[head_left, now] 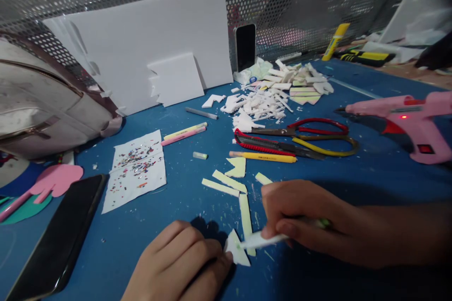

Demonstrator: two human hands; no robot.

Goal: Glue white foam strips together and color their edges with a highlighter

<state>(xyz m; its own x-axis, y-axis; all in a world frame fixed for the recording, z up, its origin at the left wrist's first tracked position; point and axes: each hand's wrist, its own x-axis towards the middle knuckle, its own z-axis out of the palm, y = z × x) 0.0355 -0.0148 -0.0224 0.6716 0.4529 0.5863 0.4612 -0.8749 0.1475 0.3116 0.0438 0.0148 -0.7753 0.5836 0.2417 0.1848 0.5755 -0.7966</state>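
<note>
My left hand (183,263) is closed, with thumb and fingertips pinching the edge of a small white foam board piece (237,250) on the blue table. My right hand (310,223) grips a white highlighter pen (259,241) with a green end. Its tip touches the foam piece, where a greenish mark shows. Close by lie pale yellow-green strips (246,214), partly under the pen, and a notched yellow-green piece (236,168). Beyond them sits a short pen cap (200,155).
Scissors (318,134), a red cutter (264,145) and a yellow pencil (263,156) lie ahead. A pink glue gun (409,117) with a lit red light stands at right. Foam scraps (264,103) are heaped behind. At left are a phone (60,240), speckled paper (137,169) and a bag (45,103).
</note>
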